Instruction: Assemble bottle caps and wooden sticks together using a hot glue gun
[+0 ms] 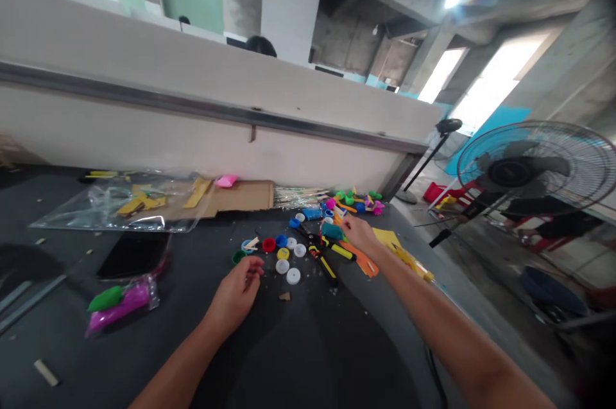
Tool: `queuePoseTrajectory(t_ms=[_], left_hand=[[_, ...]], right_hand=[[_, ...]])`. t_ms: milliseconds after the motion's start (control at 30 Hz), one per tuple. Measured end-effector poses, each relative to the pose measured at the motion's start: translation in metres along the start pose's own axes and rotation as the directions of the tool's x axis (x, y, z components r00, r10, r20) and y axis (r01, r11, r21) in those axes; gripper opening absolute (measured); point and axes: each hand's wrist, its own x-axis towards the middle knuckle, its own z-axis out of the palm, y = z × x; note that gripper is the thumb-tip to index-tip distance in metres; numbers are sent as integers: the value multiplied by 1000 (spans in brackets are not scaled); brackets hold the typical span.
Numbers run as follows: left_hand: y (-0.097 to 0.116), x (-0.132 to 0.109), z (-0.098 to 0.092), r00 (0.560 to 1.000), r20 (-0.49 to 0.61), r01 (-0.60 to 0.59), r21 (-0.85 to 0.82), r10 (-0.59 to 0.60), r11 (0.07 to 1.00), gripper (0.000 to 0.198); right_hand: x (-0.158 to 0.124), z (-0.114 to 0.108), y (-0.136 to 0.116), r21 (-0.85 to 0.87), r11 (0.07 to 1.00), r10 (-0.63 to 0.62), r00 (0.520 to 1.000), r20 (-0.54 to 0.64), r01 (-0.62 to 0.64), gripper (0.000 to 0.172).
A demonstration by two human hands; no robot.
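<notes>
On the dark table (298, 357), the left hand (239, 286) rests loose, fingers apart, by bright round plastic caps (283, 253); right of centre, the right hand (359, 232), grip unclear, seems to reach beside a smooth teal lump (332, 232), needing gentle fingers.

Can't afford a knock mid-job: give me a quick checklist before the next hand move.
1. Left hand free: ok, loosely curled, nothing visible in it.
2. Left hand off the green cap: cannot tell, they meet in view.
3. Right hand grip: cannot tell, fingertips too small and blurred.
4. Red cap uncovered: ok, in plain sight.
5. Yellow-and-black-handled pliers out of the way: not ok, lying between both hands.
6. Tabletop free of scraps: not ok, a brown scrap lies near the white caps.
</notes>
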Motion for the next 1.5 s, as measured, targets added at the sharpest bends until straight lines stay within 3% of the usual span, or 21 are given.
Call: queuePoseTrajectory(t_ms=[200,500,667,767,833,933,1033,1133,1233,1333,1400,1433,1500], left_hand=[[0,2,-1,1000,-11,5,23,-5,1000,24],[0,1,0,1000,-25,2,23,-1,1000,25],[-1,-1,0,1000,11,-2,8,2,1000,26],[4,-2,-1,999,42,-13,54,11,998,27],[10,-3,-2,995,81,-64,121,55,991,27],[17,-5,-4,973,139,-213,214,186,953,25],[15,-5,-4,957,141,-276,180,253,944,24],[6,-5,-3,990,-21,-134,74,136,988,25],[2,-6,-4,979,-194,27,-168,-60,985,32],[6,-7,-6,970,-165,97,-413,-179,905,40],[11,-6,-8,971,-114,131,-484,-211,865,42],[13,-6,-8,971,-104,136,-496,-215,857,42],[16,-4,-10,971,-102,134,-511,-215,849,42]], right_hand=[[15,12,5,42,999,-13,1000,-23,14,22],[57,22,0,-7,996,-89,994,65,90,26],[63,10,-1,-3,996,-87,995,57,88,17],[47,-3,-17,26,995,-93,996,15,92,20],[23,-6,-41,93,986,-136,990,-19,138,22],[-23,2,-91,375,866,-311,943,-116,331,18],[-58,16,-137,484,760,-433,893,-121,433,16],[-70,26,-162,522,730,-446,886,-123,440,13],[-72,32,-168,540,700,-458,874,-161,467,12],[-74,34,-168,550,639,-540,823,-177,537,13],[-77,35,-167,572,589,-595,785,-172,572,15],[-78,35,-167,588,572,-600,781,-175,571,15],[-79,35,-166,639,567,-550,816,-176,520,16]])
